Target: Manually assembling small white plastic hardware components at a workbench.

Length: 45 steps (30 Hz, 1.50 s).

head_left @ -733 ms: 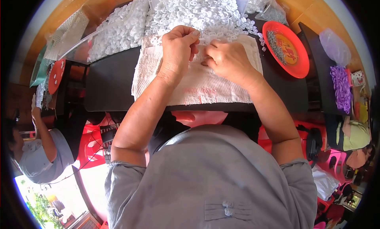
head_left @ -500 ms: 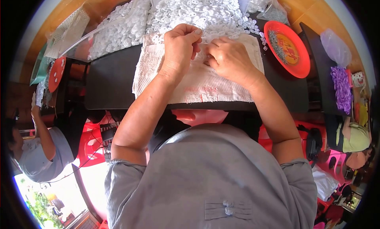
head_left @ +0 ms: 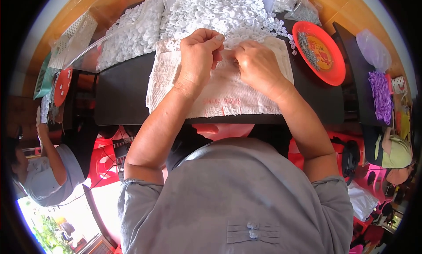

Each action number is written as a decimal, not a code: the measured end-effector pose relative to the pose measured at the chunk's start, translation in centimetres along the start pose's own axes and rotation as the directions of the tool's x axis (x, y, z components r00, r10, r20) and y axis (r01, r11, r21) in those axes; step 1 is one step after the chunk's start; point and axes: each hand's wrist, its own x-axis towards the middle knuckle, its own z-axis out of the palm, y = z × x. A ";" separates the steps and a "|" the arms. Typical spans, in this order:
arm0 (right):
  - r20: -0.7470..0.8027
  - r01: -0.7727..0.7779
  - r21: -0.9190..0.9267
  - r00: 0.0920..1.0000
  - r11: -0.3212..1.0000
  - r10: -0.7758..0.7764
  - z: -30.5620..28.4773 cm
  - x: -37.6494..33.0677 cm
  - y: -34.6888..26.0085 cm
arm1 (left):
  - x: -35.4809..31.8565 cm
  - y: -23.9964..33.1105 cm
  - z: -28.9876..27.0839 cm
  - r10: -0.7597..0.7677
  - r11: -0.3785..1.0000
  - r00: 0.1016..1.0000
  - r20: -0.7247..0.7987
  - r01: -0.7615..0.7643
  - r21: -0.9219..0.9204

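A beige cloth [head_left: 220,93] lies over the front of the black table. Above its far part, my left hand [head_left: 200,54] is closed, thumb pressed against the curled fingers; whatever it pinches is too small to make out. Close to its right, my right hand [head_left: 257,67] rests low over the cloth with bent fingers, their tips turned down and mostly hidden. Just beyond both hands spreads a big heap of small white plastic pieces with holes [head_left: 215,12]. To the right, a red plate [head_left: 336,71] holds a pile of small grey metal pieces [head_left: 307,49].
A clear plastic bin [head_left: 83,63] and more white pieces [head_left: 132,34] stand at the left. Clear bags [head_left: 303,12] lie at the back right. Purple strands [head_left: 379,93] lie on another table at the right. Other people sit at far left [head_left: 48,175] and far right [head_left: 395,150].
My right hand has shifted slightly to the right and turned, its fingers now more hidden. The left hand stays almost in place, still pinched. The view has shifted a little.
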 end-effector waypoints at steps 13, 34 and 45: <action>0.190 -0.382 0.867 0.848 0.321 0.495 -2.5 0.5 2.3 | -0.6 0.4 0.5 -0.013 1.000 0.997 0.078 0.014 -0.017; 0.299 -0.455 0.867 0.803 0.204 0.516 -3.7 0.7 1.6 | -1.5 0.2 1.3 0.078 0.990 0.993 0.089 -0.088 0.111; 0.251 -0.413 0.885 0.812 0.214 0.527 -3.5 0.7 1.2 | -1.6 0.2 1.5 0.072 0.992 0.994 0.087 -0.080 0.094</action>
